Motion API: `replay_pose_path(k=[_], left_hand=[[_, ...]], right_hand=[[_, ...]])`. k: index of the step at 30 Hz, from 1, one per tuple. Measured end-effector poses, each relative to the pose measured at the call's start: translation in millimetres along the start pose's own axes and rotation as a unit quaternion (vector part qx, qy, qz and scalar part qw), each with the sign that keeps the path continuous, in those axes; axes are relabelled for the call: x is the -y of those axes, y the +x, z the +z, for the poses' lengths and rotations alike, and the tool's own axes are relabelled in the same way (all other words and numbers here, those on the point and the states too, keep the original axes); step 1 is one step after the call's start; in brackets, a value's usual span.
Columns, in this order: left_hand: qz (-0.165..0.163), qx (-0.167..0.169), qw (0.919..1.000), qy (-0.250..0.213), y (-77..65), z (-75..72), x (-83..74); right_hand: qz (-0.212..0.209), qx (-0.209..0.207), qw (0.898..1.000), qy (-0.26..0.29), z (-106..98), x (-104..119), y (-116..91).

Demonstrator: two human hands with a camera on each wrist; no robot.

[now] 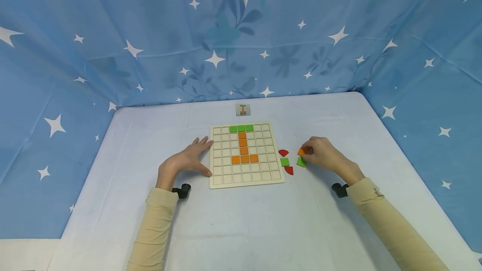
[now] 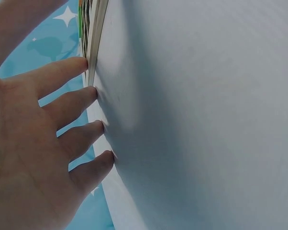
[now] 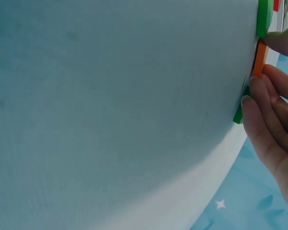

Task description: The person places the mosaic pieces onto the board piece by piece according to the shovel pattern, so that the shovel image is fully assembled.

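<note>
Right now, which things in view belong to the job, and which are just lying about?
Likely the job: grid board with laid tiles, orange piece in the right hand, loose green pieces, loose red pieces, picture card.

Likely just surroundings: starry curtain, white tabletop.

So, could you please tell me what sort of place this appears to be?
Probably a curtained-off tabletop recording setup, judging by the white table, the blue star-patterned curtains behind and beside it, and the small black device at each wrist.

**One board (image 1: 260,177), nine squares on it**

Three green squares (image 1: 241,128), six orange squares (image 1: 242,142). Loose at 3 o'clock: at least two green pieces (image 1: 284,162), two red pieces (image 1: 288,170), one orange piece (image 1: 301,152). One card (image 1: 242,110) at 12 o'clock.
</note>
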State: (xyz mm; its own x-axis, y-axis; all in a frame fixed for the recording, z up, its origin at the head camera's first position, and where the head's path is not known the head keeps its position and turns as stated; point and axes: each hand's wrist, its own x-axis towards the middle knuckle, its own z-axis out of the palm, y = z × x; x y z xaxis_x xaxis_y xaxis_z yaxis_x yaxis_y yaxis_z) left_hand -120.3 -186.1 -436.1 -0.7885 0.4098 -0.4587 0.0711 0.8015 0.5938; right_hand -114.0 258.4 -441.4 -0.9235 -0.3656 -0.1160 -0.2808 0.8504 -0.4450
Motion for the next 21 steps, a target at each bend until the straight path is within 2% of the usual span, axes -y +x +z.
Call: replay_pose_path(k=[5, 16, 21], left_hand=[[0.002, -0.002, 1.0000, 0.000, -0.1, 0.4, 0.3], [0.000, -0.002, 1.0000, -0.004, -0.6, 1.0, 0.5], [0.001, -0.002, 1.0000, -0.005, -0.3, 0.4, 0.2]], right_hand=[[0.000, 0.002, 1.000, 0.008, 0.7, 0.0, 1.1], [-0.048, -0.017, 0.998, 0.034, 3.4, 5.0, 3.7], [-0.054, -0.017, 0.997, 0.042, 4.0, 9.6, 6.3]])
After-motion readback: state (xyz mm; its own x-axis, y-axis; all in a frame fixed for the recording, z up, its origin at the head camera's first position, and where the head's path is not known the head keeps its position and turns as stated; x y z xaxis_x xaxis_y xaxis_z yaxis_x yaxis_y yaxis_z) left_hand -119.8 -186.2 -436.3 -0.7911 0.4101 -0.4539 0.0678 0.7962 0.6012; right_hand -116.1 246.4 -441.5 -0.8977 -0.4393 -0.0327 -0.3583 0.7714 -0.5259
